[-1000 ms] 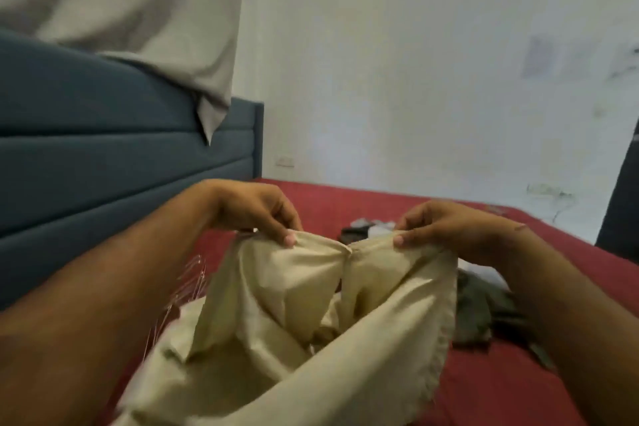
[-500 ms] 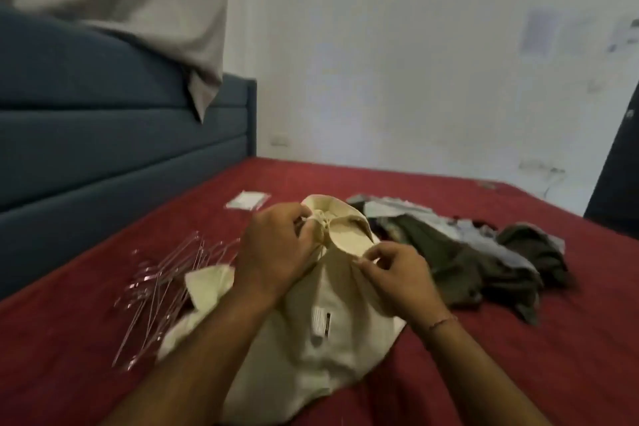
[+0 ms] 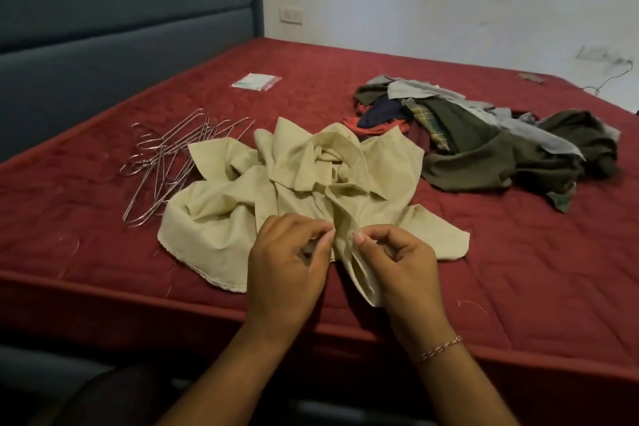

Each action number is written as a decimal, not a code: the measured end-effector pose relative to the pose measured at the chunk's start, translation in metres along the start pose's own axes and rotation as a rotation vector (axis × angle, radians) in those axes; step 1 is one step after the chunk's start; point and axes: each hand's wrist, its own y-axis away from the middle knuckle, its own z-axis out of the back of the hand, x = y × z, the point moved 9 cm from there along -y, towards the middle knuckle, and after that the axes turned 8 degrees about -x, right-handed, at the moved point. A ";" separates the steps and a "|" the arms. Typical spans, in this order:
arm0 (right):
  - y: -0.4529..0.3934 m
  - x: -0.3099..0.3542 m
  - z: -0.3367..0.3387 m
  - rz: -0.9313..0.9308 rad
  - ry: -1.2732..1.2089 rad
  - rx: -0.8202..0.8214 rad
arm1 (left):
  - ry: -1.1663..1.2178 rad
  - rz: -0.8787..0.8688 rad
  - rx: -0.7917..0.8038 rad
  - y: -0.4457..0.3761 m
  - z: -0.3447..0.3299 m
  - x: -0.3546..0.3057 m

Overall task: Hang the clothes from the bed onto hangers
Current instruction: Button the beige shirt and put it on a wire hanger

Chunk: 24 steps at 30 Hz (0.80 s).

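- Head view, hands: the left hand (image 3: 288,263) and the right hand (image 3: 403,264) meet at the near edge of the cream shirt (image 3: 297,183). The fingertips of each are curled in and pinch a fold of its front edge between thumb and forefinger; whether a button sits under them cannot be told.
- Head view, garment: the shirt lies crumpled on the red mattress (image 3: 103,252), collar bunched towards the far side, one strip of cloth hanging over the near edge below the right hand.
- Head view, supplies: the wire hangers (image 3: 166,162) lie in a loose heap just left of the shirt, touching or slipping under its edge. The pile of clothes (image 3: 484,142) waits to the right.
- Judged step: opening and straightening the shirt front. Best done by working along the edge in short pinches, flattening the cloth, then freeing the collar before one hanger is drawn from the tangle.
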 end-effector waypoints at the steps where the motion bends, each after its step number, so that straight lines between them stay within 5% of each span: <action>1: 0.001 -0.001 0.000 -0.005 -0.006 -0.004 | 0.051 0.082 0.000 0.003 -0.002 0.003; 5: 0.008 0.000 -0.002 0.006 0.005 0.008 | 0.340 0.551 0.076 0.019 -0.022 0.031; 9: 0.004 -0.006 0.000 -0.012 -0.002 -0.017 | 0.571 0.780 0.063 0.027 -0.031 0.044; 18: 0.006 -0.002 -0.007 0.015 -0.018 0.050 | 0.793 0.971 0.049 0.036 -0.036 0.042; 24: 0.008 0.001 -0.005 0.035 -0.052 0.044 | 0.775 0.926 0.092 0.037 -0.039 0.036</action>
